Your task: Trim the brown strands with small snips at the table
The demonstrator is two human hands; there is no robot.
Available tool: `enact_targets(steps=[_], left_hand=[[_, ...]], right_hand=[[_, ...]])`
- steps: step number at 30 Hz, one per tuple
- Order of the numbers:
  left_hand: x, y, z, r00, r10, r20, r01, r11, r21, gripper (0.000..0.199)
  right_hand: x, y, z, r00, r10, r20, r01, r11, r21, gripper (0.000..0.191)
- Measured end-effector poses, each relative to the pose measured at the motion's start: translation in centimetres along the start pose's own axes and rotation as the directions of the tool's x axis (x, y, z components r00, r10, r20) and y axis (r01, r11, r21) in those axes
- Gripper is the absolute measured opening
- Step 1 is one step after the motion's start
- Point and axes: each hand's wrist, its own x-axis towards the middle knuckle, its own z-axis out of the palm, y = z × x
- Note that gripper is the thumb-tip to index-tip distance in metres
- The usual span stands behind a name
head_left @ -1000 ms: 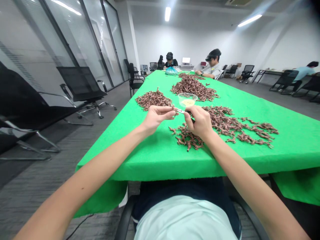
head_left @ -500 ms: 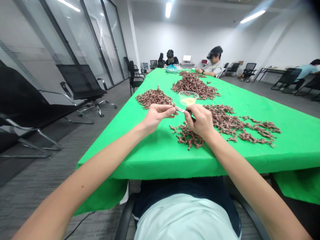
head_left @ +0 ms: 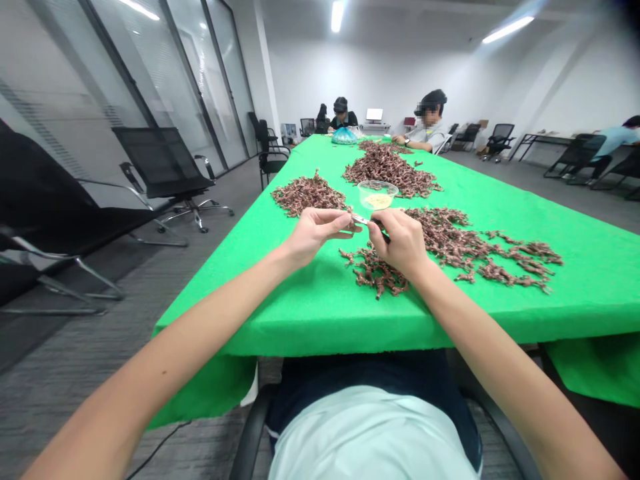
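Much as a moment earlier, the right hand [head_left: 400, 243] keeps its fingers closed on a small metal tool [head_left: 362, 220]. The left hand [head_left: 316, 233] pinches beside the tool's tip, above brown figures [head_left: 375, 277] on the green surface [head_left: 575, 313], just below a clear plastic cup [head_left: 377, 195].

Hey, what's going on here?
A seated person's left hand and right hand meet above a green cloth-covered table, the right pinching a slim metal tool near the left fingertips. Heaps of small brown plastic figures lie around them, near a clear plastic cup holding something yellowish. Another person sits further along.
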Motion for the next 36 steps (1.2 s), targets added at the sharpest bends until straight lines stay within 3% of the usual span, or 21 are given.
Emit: enact_targets(steps=[7, 14, 20, 29, 36], left_hand=[[0.0, 0.0, 0.2, 0.999, 0.029, -0.016, -0.029, 0.999, 0.021, 0.034], [0.1, 0.1, 0.5, 0.969, 0.215, -0.125, -0.192, 0.967, 0.169, 0.033], [0.2, 0.1, 0.8, 0.931, 0.311, -0.191, -0.258, 0.931, 0.256, 0.032], [0.1, 0.0, 1.1, 0.956, 0.173, -0.235, -0.142, 0.979, 0.143, 0.039], [0.2, -0.2, 1.0, 0.957, 0.168, -0.235, -0.143, 0.982, 0.123, 0.039]], right_hand=[[0.0, -0.3, 0.2, 1.0, 0.015, 0.007, -0.015, 0.999, -0.03, 0.037], [0.0, -1.1, 0.6, 0.994, 0.11, 0.009, -0.11, 0.993, 0.047, 0.04], [0.3, -1.8, 0.8, 0.978, 0.205, 0.039, -0.209, 0.965, 0.159, 0.047], [0.5, -2.1, 0.9, 0.952, 0.297, 0.075, -0.306, 0.914, 0.265, 0.053], [0.4, -2.0, 0.9, 0.953, 0.293, 0.082, -0.304, 0.909, 0.283, 0.052]])
